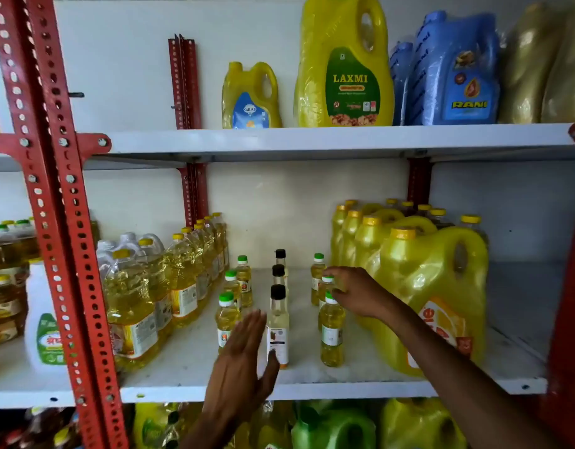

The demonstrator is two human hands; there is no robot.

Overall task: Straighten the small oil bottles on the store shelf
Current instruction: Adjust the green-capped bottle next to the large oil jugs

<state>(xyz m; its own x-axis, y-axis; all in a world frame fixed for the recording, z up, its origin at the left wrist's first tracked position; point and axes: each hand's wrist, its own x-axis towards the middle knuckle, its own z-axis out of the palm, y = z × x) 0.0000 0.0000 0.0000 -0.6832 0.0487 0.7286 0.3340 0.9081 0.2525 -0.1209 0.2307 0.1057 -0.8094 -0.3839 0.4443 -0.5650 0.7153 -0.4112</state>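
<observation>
Right hand [350, 293] pinching middle green-capped bottle [326, 288], upright, right of black-capped row [278, 306]; left hand [244, 354] spread flat, left of row.

Small oil bottles [331, 332], centre frame: clear glossy plastic, paper labels. Shelf board [312, 388]: white painted metal, matt, scuffed. Upright [53, 202], left: red perforated painted metal.

You are standing in a shop: a red slotted-steel rack [49, 196] carries white shelves [312, 140] stocked with rows of identical cooking-oil bottles [182, 273] and, above them, branded Laxmi [344, 66] and Rani [457, 72] jugs.
</observation>
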